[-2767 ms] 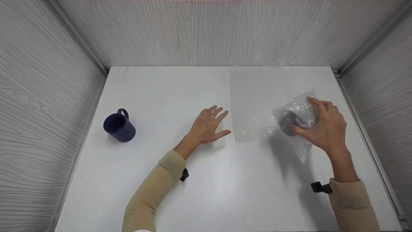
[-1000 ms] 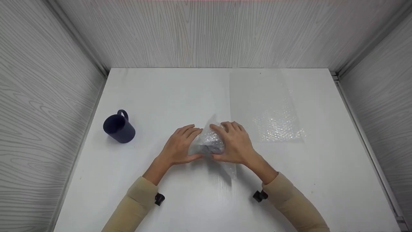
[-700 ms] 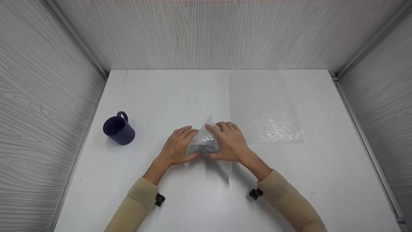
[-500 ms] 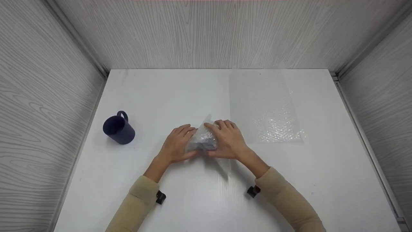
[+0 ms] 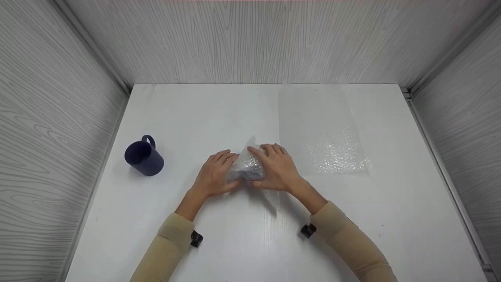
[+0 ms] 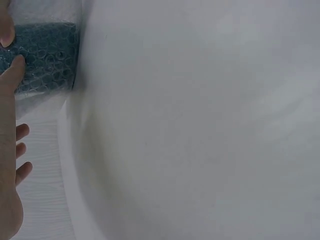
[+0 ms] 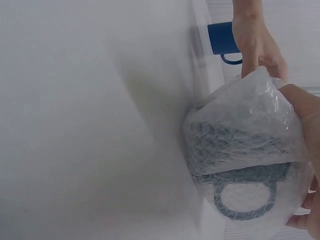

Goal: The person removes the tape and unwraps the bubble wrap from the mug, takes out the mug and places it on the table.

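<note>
- Mug (image 7: 245, 173) in bubble wrap (image 7: 250, 110) gripped by left hand (image 5: 213, 174) and right hand (image 5: 278, 168), well inside desk (image 5: 242, 250) edges;
- squeeze evenly; tuck loose tail (image 5: 273, 196) pointing toward front edge

White tabletop (image 5: 203, 113), faint glare (image 5: 270, 229); grey wood-grain walls (image 5: 250, 43) on three sides.
</note>
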A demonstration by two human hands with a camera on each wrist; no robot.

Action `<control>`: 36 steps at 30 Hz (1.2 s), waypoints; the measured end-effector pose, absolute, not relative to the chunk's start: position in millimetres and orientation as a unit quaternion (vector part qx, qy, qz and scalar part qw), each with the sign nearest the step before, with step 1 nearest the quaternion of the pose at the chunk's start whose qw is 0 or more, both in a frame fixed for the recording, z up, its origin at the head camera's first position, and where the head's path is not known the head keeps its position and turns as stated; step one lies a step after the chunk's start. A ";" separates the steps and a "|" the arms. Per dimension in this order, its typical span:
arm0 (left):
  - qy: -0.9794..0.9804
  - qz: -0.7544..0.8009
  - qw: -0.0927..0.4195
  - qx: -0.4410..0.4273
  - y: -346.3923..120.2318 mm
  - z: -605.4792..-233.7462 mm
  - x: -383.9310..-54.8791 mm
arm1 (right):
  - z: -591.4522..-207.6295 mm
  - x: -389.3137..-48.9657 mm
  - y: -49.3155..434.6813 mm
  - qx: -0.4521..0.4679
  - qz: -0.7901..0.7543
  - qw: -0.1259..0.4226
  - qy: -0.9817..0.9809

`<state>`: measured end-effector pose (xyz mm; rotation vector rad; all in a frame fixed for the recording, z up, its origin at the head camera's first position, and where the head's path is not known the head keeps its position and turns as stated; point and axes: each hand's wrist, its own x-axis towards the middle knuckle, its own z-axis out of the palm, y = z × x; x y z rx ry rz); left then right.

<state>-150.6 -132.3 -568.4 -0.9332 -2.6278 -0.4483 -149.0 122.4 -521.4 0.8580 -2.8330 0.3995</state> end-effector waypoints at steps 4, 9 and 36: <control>-0.917 -0.162 0.166 -0.324 -129.7 -566.2 -147.9 | -521.6 -146.3 123.5 0.286 0.138 0.075 -0.945; -0.917 -0.176 0.178 -0.311 -130.1 -565.2 -145.3 | -522.4 -142.3 126.9 0.295 0.127 0.094 -0.942; -0.898 -0.166 0.230 -0.337 -124.0 -540.0 -132.0 | -527.9 -89.8 138.2 0.336 0.124 0.319 -0.878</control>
